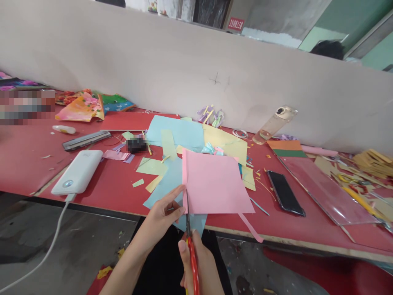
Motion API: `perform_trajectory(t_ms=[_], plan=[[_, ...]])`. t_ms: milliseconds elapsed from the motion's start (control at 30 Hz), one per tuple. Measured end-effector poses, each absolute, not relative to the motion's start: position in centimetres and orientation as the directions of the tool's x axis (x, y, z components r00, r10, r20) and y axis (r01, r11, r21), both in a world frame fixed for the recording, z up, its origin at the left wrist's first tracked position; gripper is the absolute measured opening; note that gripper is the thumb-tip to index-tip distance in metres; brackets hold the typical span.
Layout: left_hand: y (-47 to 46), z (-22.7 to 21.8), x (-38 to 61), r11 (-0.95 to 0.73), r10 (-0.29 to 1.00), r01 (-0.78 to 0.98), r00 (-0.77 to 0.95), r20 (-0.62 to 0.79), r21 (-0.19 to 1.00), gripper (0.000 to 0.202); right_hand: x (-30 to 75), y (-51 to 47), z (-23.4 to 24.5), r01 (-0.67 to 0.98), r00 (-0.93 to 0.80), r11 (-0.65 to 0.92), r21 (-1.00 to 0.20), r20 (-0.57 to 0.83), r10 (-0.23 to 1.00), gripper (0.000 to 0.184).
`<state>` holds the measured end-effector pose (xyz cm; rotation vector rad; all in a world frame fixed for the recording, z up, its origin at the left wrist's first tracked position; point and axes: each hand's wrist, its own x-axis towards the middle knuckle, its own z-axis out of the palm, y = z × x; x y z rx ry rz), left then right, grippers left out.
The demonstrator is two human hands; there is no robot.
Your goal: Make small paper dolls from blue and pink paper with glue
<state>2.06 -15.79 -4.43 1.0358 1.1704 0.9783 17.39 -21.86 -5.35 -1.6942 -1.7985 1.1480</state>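
Observation:
A sheet of pink paper (217,182) lies over blue and yellow sheets at the table's front edge. My left hand (164,213) pinches the left edge of the pink paper between thumb and fingers. In my right hand (199,262) is a pair of scissors (193,262) with red and yellow handles, its blades pointing away from me. The blades are at the pink paper's left side, where a narrow strip (184,170) runs along the edge. Another thin pink strip (251,228) hangs over the table edge at the right.
A white power bank (78,172) with a cable stands left; a black phone (285,192) lies right. Behind are a blue sheet (175,131), paper scraps and a tilted clear bottle (274,125). A yellow cutter (362,201) lies far right. A pale partition (153,61) closes the back.

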Motion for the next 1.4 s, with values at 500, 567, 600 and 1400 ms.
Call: perform_trajectory(t_ms=[500, 567, 600, 1400], plan=[[-16.0, -4.0, 2.3, 0.245, 0.956, -0.060, 0.179, -0.231, 0.968, 0.075, 18.2, -21.6, -4.8, 0.665, -0.159, -0.104, -0.740, -0.276, 0.948, 0.048], [-16.0, -4.0, 2.3, 0.245, 0.957, -0.060, 0.177, -0.231, 0.968, 0.074, 18.1, -21.4, -5.0, 0.671, -0.155, -0.092, -0.736, -0.260, 0.953, 0.060], [-16.0, -4.0, 2.3, 0.245, 0.957, -0.060, 0.175, -0.232, 0.968, 0.074, 18.0, -21.4, -5.1, 0.674, -0.155, -0.086, -0.733, -0.254, 0.955, 0.064], [-16.2, -3.5, 2.4, 0.281, 0.945, -0.076, 0.198, -0.261, 0.957, 0.070, 17.6, -20.7, -4.7, 0.750, -0.129, -0.038, -0.660, -0.202, 0.971, 0.056]])
